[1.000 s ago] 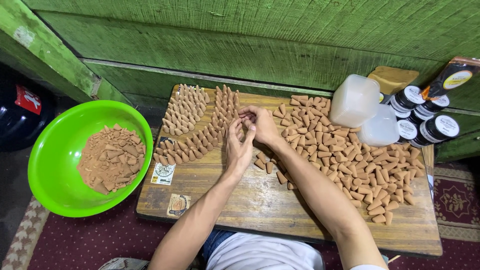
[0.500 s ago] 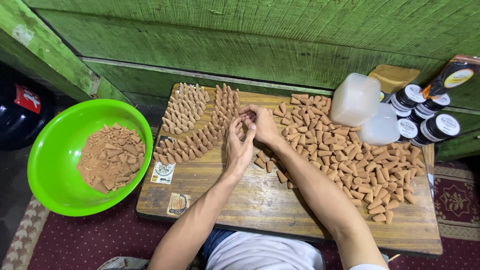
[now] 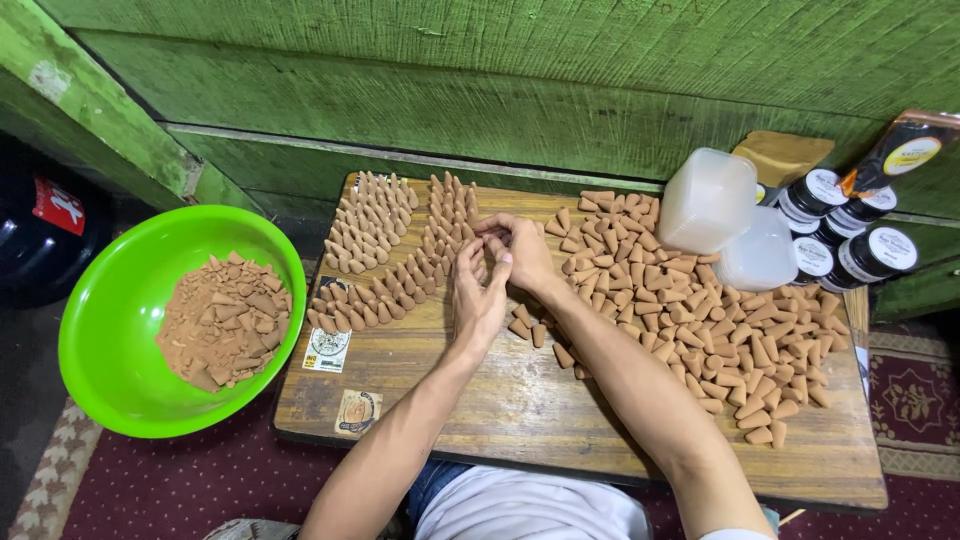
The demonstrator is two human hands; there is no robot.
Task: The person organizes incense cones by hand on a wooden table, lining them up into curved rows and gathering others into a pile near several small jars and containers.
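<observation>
Left hand (image 3: 478, 290) and right hand (image 3: 520, 250) meeting at the wooden board's (image 3: 520, 410) centre, fingers curled close, grip contents unclear, between neat rows of incense cones (image 3: 400, 270) and loose cone heap (image 3: 700, 310).

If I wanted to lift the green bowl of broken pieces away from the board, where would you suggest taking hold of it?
Probably grip the green bowl at its near-left rim, coming from above and outside: the rim is a thin, bare lip there, while the brown pieces lie heaped toward the right side, next to the wooden board.
</observation>
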